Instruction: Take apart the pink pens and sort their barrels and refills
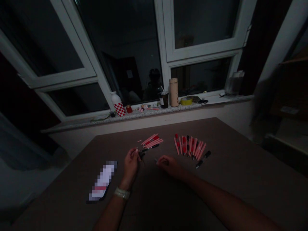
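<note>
My left hand (131, 159) is closed, its fingertips pinched around a small dark thing (141, 155) that is too dim to name. Just beyond it lies a black pen (152, 147), next to a small pile of pink pens (151, 141) with some red among them. My right hand (169, 164) is closed too; a small pale, see-through tip (156, 160) sticks out from its fingers, its kind unclear. Past that hand, pink, red and black pens (190, 146) lie side by side in a fan. To their right are loose black-and-clear pens (203, 159).
A phone with a blurred screen (103, 181) lies on the brown table (154, 199), left of my hands. On the windowsill stand a checkered bottle (119, 104), a red jar (129, 109), a dark drink cup (164, 99), a beige flask (173, 92) and a yellow tape roll (186, 101).
</note>
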`<state>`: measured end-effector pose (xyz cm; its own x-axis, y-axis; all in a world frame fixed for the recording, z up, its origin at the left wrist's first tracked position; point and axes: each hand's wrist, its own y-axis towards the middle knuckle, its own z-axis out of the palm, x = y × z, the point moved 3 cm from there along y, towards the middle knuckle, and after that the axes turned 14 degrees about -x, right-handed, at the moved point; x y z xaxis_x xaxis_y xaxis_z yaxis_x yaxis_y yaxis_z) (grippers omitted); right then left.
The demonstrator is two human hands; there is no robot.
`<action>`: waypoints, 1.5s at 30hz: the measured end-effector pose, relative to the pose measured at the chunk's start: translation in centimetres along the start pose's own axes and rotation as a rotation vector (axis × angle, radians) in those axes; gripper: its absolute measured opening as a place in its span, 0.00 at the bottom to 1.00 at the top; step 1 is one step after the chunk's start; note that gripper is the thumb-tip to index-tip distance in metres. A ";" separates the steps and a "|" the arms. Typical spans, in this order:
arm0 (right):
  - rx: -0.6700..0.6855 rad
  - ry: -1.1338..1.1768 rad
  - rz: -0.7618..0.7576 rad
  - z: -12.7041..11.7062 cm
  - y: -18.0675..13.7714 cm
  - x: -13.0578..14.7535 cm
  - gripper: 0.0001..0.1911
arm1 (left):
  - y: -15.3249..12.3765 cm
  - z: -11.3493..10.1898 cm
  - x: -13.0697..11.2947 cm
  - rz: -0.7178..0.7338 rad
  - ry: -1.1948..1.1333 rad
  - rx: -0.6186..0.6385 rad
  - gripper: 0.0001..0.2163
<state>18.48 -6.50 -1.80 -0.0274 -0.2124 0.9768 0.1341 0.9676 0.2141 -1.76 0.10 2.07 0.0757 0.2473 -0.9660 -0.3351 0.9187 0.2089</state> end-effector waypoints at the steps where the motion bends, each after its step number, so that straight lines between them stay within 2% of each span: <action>1: 0.009 -0.026 -0.017 0.1 -0.1 0.1 0.17 | 0.0 0.1 0.5 -0.061 -0.052 -0.014 0.24; 5: 0.035 -0.102 -0.070 0.3 -0.3 0.0 0.13 | -0.6 0.8 1.6 -0.255 -0.217 -0.024 0.28; 9: 0.070 -0.109 -0.091 0.4 -0.4 -0.1 0.10 | -1.4 1.3 1.6 -0.336 -0.326 -0.040 0.27; 17: 0.098 -0.141 -0.120 0.6 -0.7 0.1 0.09 | -1.8 0.8 0.0 -0.302 -0.394 -0.176 0.17; 25: 0.089 -0.163 -0.111 0.7 -0.7 0.4 0.09 | -2.4 1.5 0.6 -0.290 -0.400 -0.094 0.23; 30: 0.087 -0.167 -0.128 0.5 -0.7 0.2 0.10 | -2.0 0.9 0.1 -0.233 -0.424 -0.172 0.21; 38: 0.061 -0.193 -0.116 0.5 -0.7 0.3 0.09 | -2.2 0.9 -0.3 -0.217 -0.391 -0.143 0.20; 45: 0.060 -0.147 -0.105 0.3 -0.8 0.4 0.09 | -2.0 0.9 -0.1 -0.228 -0.400 -0.170 0.19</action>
<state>18.04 -7.28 -1.54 -0.1832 -0.2947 0.9379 0.0640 0.9484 0.3105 -0.28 -1.45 1.87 0.5082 0.1754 -0.8432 -0.4140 0.9083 -0.0605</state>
